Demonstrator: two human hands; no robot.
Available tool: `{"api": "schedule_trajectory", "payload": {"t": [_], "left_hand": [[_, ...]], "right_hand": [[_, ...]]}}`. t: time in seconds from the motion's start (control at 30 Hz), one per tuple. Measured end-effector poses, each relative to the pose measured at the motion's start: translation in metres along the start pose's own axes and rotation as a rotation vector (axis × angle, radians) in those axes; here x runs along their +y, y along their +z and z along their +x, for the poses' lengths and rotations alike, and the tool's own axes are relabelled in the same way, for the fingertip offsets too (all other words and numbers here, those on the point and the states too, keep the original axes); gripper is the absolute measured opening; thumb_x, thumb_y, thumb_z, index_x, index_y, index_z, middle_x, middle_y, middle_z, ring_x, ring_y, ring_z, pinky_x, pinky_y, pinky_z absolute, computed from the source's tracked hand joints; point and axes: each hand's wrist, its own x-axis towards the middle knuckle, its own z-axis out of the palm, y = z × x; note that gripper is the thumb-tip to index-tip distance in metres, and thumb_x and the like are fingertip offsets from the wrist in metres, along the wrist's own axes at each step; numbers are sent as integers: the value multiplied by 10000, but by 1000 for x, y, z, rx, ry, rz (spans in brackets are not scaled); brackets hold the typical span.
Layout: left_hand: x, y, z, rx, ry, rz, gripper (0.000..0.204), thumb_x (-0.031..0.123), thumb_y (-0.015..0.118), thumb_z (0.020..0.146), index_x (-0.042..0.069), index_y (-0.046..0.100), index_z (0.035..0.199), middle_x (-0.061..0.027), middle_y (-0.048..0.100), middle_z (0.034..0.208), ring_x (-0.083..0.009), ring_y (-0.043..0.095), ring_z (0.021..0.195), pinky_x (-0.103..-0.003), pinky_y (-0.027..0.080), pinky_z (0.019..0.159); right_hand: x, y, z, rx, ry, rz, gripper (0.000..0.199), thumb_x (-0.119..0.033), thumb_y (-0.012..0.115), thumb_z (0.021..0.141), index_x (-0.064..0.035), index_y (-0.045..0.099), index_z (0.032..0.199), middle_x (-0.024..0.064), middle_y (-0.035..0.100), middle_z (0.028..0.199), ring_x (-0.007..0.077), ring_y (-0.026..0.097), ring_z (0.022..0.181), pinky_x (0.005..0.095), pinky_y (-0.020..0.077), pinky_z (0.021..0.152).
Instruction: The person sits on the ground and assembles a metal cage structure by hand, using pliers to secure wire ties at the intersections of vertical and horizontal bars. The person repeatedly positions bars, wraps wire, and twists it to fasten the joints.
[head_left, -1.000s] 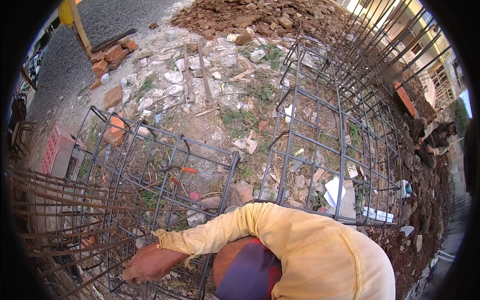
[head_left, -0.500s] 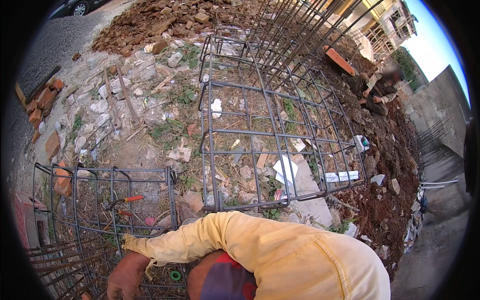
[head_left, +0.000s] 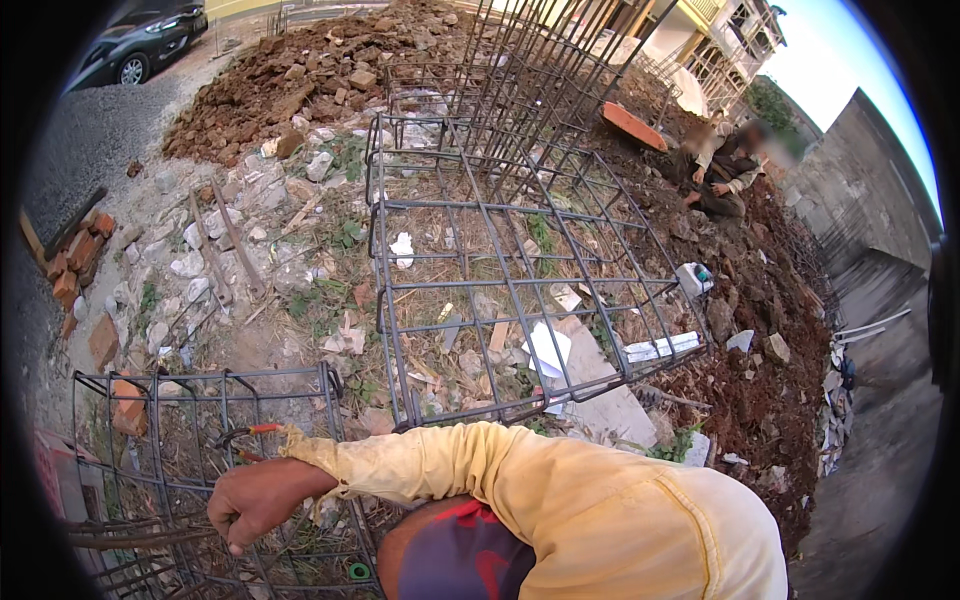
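My right hand point(head_left: 262, 503) reaches across to the lower left in a frayed yellow sleeve point(head_left: 430, 463). Its fingers are curled together over the small steel rebar cage point(head_left: 195, 375), and what they hold, if anything, is hidden. Just above the hand lie pincers point(head_left: 264, 429) with orange handles, partly covered by the wrist and cuff. Several loose steel bars point(head_left: 130, 541) run across the cage beside my fingers. A green ring point(head_left: 358, 571) lies near my knee. My left hand does not show.
A larger rebar cage point(head_left: 470, 207) with tall upright bars stands ahead over rubble and weeds. Two people point(head_left: 728, 185) sit on the dirt at the far right. Broken bricks point(head_left: 75, 262) lie at left, wooden strips point(head_left: 222, 245) nearer, and a parked car point(head_left: 135, 50) stands behind.
My right hand has lifted away from the lower edge, and its wrist now covers part of the pincers. The view has shifted, bringing more of the car and a second person into sight.
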Motion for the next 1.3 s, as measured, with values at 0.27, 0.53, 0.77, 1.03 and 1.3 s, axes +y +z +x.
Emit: {"api": "schedule_trajectory", "payload": {"t": [0.27,0.53,0.77,1.03,1.3], "left_hand": [[-36,1,19,-412,-341,-200,290,246,514,1027,17,664,1125,-192,642,1099,-311,648,876,-479,548,865],[-59,15,27,-446,-212,-197,341,368,492,1036,100,689,1110,-131,641,1055,-266,634,807,-461,545,801],[-72,-34,37,-494,-535,-300,459,467,459,1032,38,624,1042,-172,652,942,-288,642,784,-450,530,662],[-82,-26,34,-366,-479,-142,445,451,407,1039,56,576,923,-137,563,762,-287,586,637,-451,510,553],[-79,-20,23,-91,-392,367,555,567,372,1023,117,481,716,-103,518,654,-256,466,474,-454,470,480]], "right_hand": [[-87,-49,-83,153,36,-355,245,-280,713,883,-45,656,843,76,626,709,256,609,659,405,441,599],[-122,-54,-168,320,275,-367,301,-333,697,915,-37,653,877,72,616,737,215,605,692,380,444,627],[-116,-23,-183,621,461,-298,310,-334,671,937,-29,634,895,62,633,792,189,608,723,368,455,645],[-104,-55,-302,1559,178,657,429,-483,481,1030,-76,594,1105,49,688,837,162,674,719,344,582,652],[-153,-82,-443,2263,-562,674,632,-670,499,935,-83,468,1170,95,553,888,265,603,781,454,577,711]]}}
